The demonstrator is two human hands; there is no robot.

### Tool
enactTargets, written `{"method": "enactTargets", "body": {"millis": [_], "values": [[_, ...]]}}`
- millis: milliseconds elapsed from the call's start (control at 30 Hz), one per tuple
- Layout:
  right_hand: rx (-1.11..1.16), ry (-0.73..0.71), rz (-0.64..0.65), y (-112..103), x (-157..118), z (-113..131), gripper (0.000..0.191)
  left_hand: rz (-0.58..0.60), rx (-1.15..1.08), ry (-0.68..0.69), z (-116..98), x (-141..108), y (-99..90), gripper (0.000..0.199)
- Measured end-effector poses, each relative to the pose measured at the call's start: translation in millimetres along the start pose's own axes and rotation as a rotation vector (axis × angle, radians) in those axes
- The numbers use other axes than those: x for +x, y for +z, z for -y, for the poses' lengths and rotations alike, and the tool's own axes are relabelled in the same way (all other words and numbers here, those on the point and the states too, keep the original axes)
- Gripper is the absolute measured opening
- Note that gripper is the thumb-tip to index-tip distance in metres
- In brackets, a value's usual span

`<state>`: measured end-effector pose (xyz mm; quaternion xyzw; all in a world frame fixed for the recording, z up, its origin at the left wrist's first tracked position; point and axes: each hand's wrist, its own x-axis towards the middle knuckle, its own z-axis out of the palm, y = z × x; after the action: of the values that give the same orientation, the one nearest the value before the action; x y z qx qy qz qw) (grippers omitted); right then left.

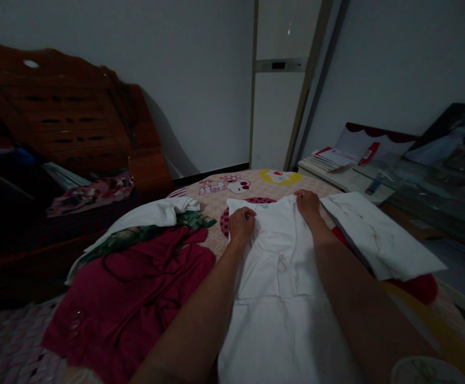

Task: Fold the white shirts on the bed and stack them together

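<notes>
The right hand (307,204) pinches a white garment (274,272), cut off at frame bottom; the left hand (242,225) curls, grip unclear.

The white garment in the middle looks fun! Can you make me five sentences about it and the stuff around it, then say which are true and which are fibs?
1. Both hands, left and right, are on the white garment. True.
2. The maroon garment lies to the right of the white garment. False: the maroon garment lies to its left.
3. The folded white cloth on the right has red fabric under it. True.
4. The patterned cloth underneath is plain blue. False: it is pale pink with pictures, one of them yellow.
5. The wooden seat is on the left side. True.
</notes>
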<state>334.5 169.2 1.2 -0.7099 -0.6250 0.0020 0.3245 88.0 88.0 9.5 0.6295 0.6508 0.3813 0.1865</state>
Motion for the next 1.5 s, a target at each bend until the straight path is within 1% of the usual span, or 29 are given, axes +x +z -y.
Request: {"method": "enactTargets", "body": {"millis": [167, 267, 333, 467, 533, 633, 700, 767, 867, 967, 1033, 1133, 1200, 1267, 1400, 1500], "values": [[0.124, -0.012, -0.019, -1.3, 3.4, -1.0, 0.032, 0.011, -0.013, 0.000, -0.1, -0.3, -0.6, 0.024], [0.118, -0.016, 0.045, -1.4, 2.6, -1.6, 0.033, 0.003, -0.012, -0.003, -0.5, 0.3, -0.6, 0.024], [0.043, -0.045, 0.106, -1.5, 1.1, -0.8, 0.033, -0.007, -0.007, -0.010, -0.9, 0.9, -0.7, 0.024], [-0.216, -0.167, 0.205, -1.7, -3.5, 5.6, 0.029, -0.015, 0.002, -0.037, -2.0, 1.4, -1.5, 0.023], [-0.335, -0.223, 0.244, -0.6, -6.3, 9.5, 0.029, -0.020, 0.019, -0.039, -2.8, 0.5, -2.0, 0.023], [-0.425, -0.228, 0.260, 3.1, -9.7, 11.6, 0.034, -0.002, 0.077, -0.030, -4.2, -1.8, -2.4, 0.021], [-0.411, -0.197, 0.246, 5.8, -10.2, 9.1, 0.035, 0.019, 0.117, -0.023, -4.4, -2.4, -2.4, 0.020], [-0.364, -0.149, 0.196, 7.9, -9.4, 3.8, 0.035, 0.013, 0.139, -0.023, -3.1, -1.1, -3.1, 0.019], [-0.325, -0.032, 0.116, 10.2, -7.7, -4.7, 0.035, -0.062, 0.153, -0.021, 2.7, 4.5, -7.0, 0.021], [-0.325, 0.035, 0.119, 13.1, -6.6, -9.5, 0.033, -0.128, 0.192, -0.042, 11.4, 10.9, -14.0, 0.022], [-0.301, 0.028, 0.112, 15.4, -5.9, -10.9, 0.031, -0.130, 0.243, -0.094, 16.7, 13.3, -18.2, 0.025], [-0.236, 0.018, 0.071, 18.4, -4.2, -12.7, 0.026, -0.085, 0.315, -0.144, 21.2, 14.2, -21.8, 0.036], [-0.200, 0.014, 0.051, 19.8, -3.0, -13.9, 0.022, -0.051, 0.335, -0.142, 22.0, 14.4, -22.6, 0.038], [-0.170, -0.021, 0.033, 20.5, -2.3, -15.0, 0.019, -0.031, 0.330, -0.134, 22.1, 15.2, -23.2, 0.037], [-0.145, -0.085, -0.055, 21.5, -2.6, -15.7, 0.017, 0.003, 0.286, -0.124, 22.6, 18.4, -25.9, 0.036], [-0.141, -0.086, -0.082, 23.3, -4.3, -15.9, 0.016, 0.026, 0.256, -0.131, 22.6, 20.0, -28.0, 0.041]]}}
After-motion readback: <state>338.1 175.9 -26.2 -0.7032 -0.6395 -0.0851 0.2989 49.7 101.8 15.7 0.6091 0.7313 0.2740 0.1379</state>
